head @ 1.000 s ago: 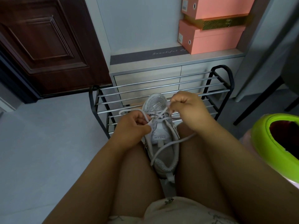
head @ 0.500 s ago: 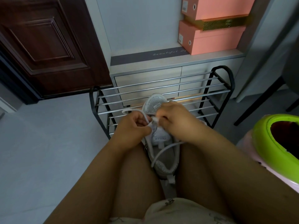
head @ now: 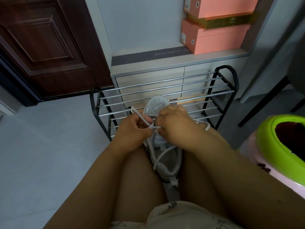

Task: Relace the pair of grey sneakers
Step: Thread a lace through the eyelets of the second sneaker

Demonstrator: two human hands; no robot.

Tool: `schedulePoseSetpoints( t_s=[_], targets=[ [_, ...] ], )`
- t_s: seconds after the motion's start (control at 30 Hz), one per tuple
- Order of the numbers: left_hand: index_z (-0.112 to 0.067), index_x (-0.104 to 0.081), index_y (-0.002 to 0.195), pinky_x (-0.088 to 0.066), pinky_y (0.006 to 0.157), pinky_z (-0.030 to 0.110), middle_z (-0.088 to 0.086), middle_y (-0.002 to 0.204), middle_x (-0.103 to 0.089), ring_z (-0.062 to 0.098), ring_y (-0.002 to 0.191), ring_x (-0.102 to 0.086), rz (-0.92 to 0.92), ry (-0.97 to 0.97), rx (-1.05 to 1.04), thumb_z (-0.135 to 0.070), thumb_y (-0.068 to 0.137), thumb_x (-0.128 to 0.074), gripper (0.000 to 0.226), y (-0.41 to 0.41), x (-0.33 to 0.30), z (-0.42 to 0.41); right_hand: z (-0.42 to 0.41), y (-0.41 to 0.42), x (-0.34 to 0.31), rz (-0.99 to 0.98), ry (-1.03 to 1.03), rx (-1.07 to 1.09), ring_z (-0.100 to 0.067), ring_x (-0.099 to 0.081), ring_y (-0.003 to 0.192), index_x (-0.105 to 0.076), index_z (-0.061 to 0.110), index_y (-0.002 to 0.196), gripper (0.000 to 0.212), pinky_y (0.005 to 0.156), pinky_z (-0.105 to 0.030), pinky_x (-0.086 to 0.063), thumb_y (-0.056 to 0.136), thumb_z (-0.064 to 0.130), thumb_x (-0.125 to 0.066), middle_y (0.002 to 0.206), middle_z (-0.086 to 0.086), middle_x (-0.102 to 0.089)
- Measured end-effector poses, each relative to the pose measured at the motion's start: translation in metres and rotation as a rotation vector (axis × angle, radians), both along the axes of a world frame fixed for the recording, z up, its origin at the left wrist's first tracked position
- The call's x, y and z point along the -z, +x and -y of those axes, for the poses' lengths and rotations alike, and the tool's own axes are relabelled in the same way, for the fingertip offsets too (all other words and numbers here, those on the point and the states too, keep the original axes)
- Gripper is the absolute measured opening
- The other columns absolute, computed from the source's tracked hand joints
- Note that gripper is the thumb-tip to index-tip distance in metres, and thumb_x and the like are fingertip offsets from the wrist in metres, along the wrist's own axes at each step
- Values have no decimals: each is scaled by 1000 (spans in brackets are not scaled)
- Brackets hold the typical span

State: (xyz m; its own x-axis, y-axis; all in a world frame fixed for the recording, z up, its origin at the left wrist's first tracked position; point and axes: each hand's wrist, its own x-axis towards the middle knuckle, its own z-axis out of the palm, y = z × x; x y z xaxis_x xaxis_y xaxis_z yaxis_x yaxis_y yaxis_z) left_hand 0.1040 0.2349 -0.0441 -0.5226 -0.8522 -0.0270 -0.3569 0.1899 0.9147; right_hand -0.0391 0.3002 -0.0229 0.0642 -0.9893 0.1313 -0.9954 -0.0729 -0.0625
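One grey sneaker (head: 166,162) lies wedged between my knees, toe pointing away toward the rack. Its white lace (head: 162,153) crosses the opening and trails over the heel side. My left hand (head: 132,133) pinches a loop of the lace at the left of the tongue. Close beside it, my right hand (head: 176,128) covers the eyelets, its fingers curled on the lace where the two hands meet. A lace end (head: 207,127) sticks out past my right wrist. The second sneaker is not in view.
A black metal shoe rack (head: 219,90) with silver bars stands just beyond the shoe, against a grey cabinet (head: 148,76). Pink shoe boxes (head: 217,37) sit on the cabinet. A dark wooden door (head: 41,47) is left, a green-rimmed bin (head: 270,138) right.
My right hand came down from the toe area to the eyelets and now touches my left hand. The left hand stayed in place with its loop.
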Motion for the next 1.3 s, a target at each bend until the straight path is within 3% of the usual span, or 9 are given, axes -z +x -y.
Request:
schedulePoseSetpoints(
  t_s=[0.17,0.27,0.33,0.47,0.67,0.8,0.97,1.2,1.3],
  targets=[
    [-8,-67,96,-55,76,30,10,93,-69,19,86,-66,22,22,-33,1,75,-68,22,2,-1,4,-10,-15,-26,671,-135,-65,-18,-47,72,-57,9,72,17,68,-32,-36,89,9,-57,70,-1,-50],
    [-9,-67,95,-55,76,31,7,91,-70,18,85,-67,22,21,-30,1,75,-69,23,1,0,3,-13,-21,-28,553,-149,32,-18,-47,73,-54,14,82,8,65,-32,-37,81,17,-61,75,1,-53],
    [-9,-67,96,-56,75,31,6,90,-70,18,84,-67,9,18,-21,0,75,-70,22,1,0,2,-15,-17,-24,511,-76,75,-14,-49,76,-54,21,98,26,65,-30,-36,75,28,-63,80,5,-55],
    [-4,-66,97,-56,76,29,10,90,-70,20,85,-67,-28,26,5,-2,77,-72,21,1,-2,0,-11,-4,-9,204,-53,35,-15,-48,90,-57,26,97,29,83,-33,-36,78,47,-60,89,6,-55],
    [-5,-65,96,-55,83,38,16,96,-68,26,92,-66,-47,57,1,11,75,-66,26,3,-4,1,2,-7,1,116,77,1,-20,-44,110,-65,22,100,23,91,-30,-29,93,36,-49,103,0,-56],
    [-9,-66,90,-54,71,22,9,88,-69,15,80,-65,-41,42,-7,8,75,-67,23,4,-2,3,-8,-17,-18,744,13,-55,-10,-54,71,-66,-3,81,15,67,-17,-39,89,6,-57,77,-7,-54],
    [-19,-65,82,-53,64,17,0,79,-67,6,69,-62,-63,63,-30,8,74,-67,28,3,0,3,-22,-41,-41,1652,-211,-103,-11,-43,54,-53,5,59,22,58,-17,-36,81,8,-51,52,2,-51],
    [-18,-65,93,-53,62,15,2,83,-67,7,71,-63,-48,79,-29,4,75,-69,28,3,-1,4,-28,-27,-57,2097,-17,-567,-22,-45,64,-51,9,57,22,63,-30,-36,75,16,-61,65,-8,-46],
    [-17,-64,97,-52,65,18,1,84,-66,10,75,-62,-24,77,-23,2,77,-69,27,4,0,6,-33,-24,-66,1972,-70,-619,-25,-51,66,-56,5,61,19,64,-31,-45,76,16,-60,67,-11,-52]
  ],
)
